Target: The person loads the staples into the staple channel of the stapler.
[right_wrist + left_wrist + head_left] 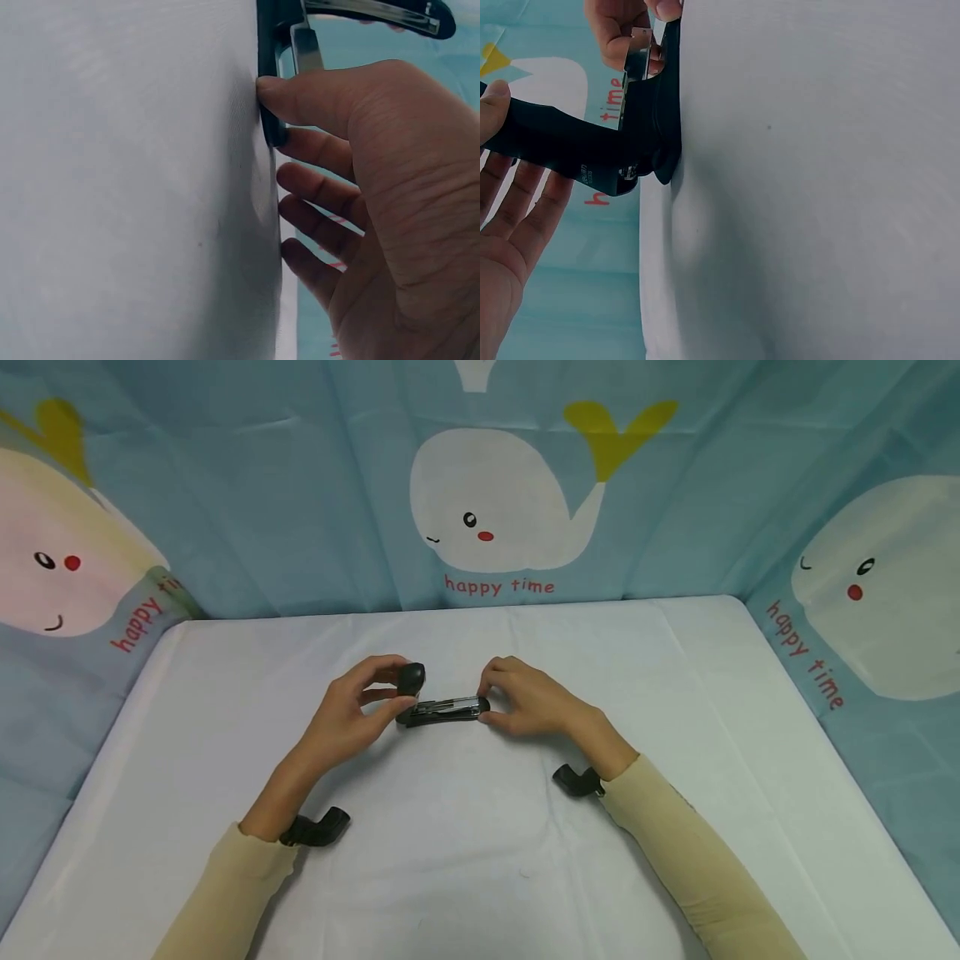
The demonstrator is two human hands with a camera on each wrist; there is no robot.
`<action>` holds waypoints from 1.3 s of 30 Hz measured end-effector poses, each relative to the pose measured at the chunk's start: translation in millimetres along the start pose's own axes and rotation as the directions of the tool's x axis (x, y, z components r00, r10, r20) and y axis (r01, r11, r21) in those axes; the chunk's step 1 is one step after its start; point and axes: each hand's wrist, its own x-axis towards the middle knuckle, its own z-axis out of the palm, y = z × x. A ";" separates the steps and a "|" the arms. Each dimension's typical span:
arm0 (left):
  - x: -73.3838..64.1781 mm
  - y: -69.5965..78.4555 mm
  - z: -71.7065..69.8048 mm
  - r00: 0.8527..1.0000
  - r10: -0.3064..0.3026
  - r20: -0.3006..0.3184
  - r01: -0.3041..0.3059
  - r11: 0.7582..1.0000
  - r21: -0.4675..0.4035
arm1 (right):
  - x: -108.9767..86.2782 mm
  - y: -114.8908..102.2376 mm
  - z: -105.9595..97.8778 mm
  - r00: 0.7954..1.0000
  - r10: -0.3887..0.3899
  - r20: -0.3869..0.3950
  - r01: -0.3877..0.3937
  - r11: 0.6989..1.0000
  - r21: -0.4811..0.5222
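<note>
A black stapler (444, 711) stands on the white table with its top arm swung up and its metal staple channel (637, 56) exposed. My left hand (352, 710) pinches the raised top arm (551, 139) between thumb and fingers, at the stapler's left end. At the other end, my right hand (528, 697) pinches the tip of the base (274, 127) between thumb and index finger, low against the cloth. The remaining right fingers (311, 214) are loosely bent beside the base.
White cloth (450, 860) covers the table. Blue curtains (300, 527) printed with whales rise behind the table and along its sides. A black wrist camera mount (318, 828) sits at my left wrist, and another mount (577, 780) at my right.
</note>
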 end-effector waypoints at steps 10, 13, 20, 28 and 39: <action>9.8 4.9 7.4 0.999 0.026 0.031 -0.028 0.995 0.091 | 0.6 3.6 0.3 1.000 -0.023 -0.009 0.023 1.000 -0.022; 10.1 4.8 7.0 0.999 0.039 0.020 -0.040 0.995 0.090 | 1.6 2.2 -0.4 1.000 -0.017 -0.012 0.017 0.999 -0.033; 12.0 4.1 15.7 0.996 0.067 0.056 -0.075 0.982 0.172 | 1.6 1.1 -0.2 1.000 -0.019 -0.011 0.019 0.999 -0.032; 14.9 8.6 20.2 0.996 0.072 0.058 -0.082 0.976 0.201 | 1.0 1.8 -0.7 1.000 -0.002 -0.011 0.001 1.000 -0.027; 16.5 14.2 28.6 0.994 0.081 0.069 -0.098 0.946 0.309 | 2.4 2.5 -0.3 1.000 -0.003 -0.001 0.003 1.000 -0.004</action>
